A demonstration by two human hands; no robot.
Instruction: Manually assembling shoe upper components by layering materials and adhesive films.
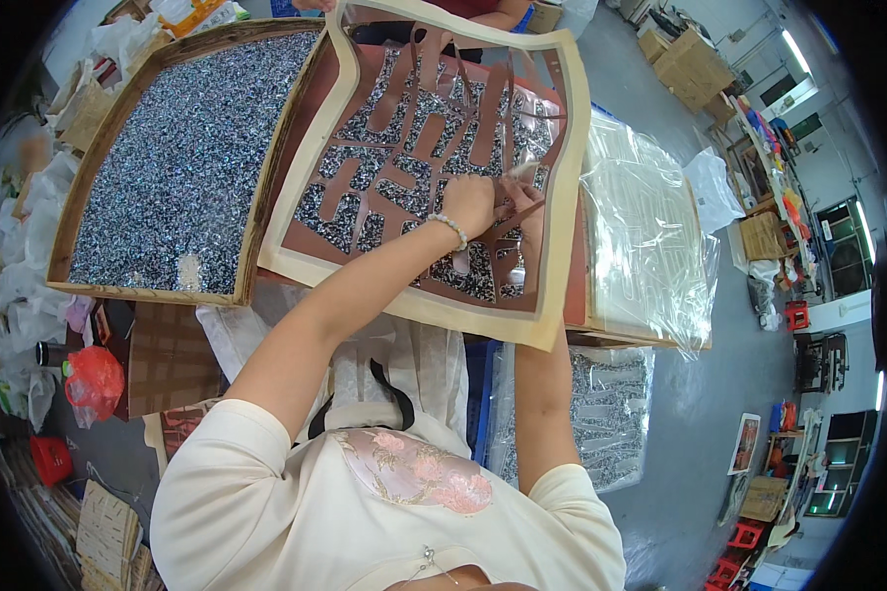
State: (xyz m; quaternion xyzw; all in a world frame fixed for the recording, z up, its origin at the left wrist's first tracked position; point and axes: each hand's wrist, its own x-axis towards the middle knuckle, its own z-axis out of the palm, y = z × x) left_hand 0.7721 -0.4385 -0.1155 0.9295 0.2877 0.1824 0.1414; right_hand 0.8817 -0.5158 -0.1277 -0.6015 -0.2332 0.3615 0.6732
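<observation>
A brown cut-out sheet with a wide cream border hangs wavy in front of me. Dark glittery flakes show through its long slots. From above, my left hand, with a beaded bracelet at the wrist, is closed on the sheet's right part. My right forearm passes under the near border, and my right hand shows through the openings. Its fingers are pinched beside the left ones, at a brown strip of the sheet. The fingertips of both hands are partly hidden by each other and the strip.
Left of the sheet stands a wooden tray of dark glitter flakes. Clear plastic covers a stack on the right. Below lies a wrapped glittery panel. Across the table, another person's hand touches the sheet's far corner.
</observation>
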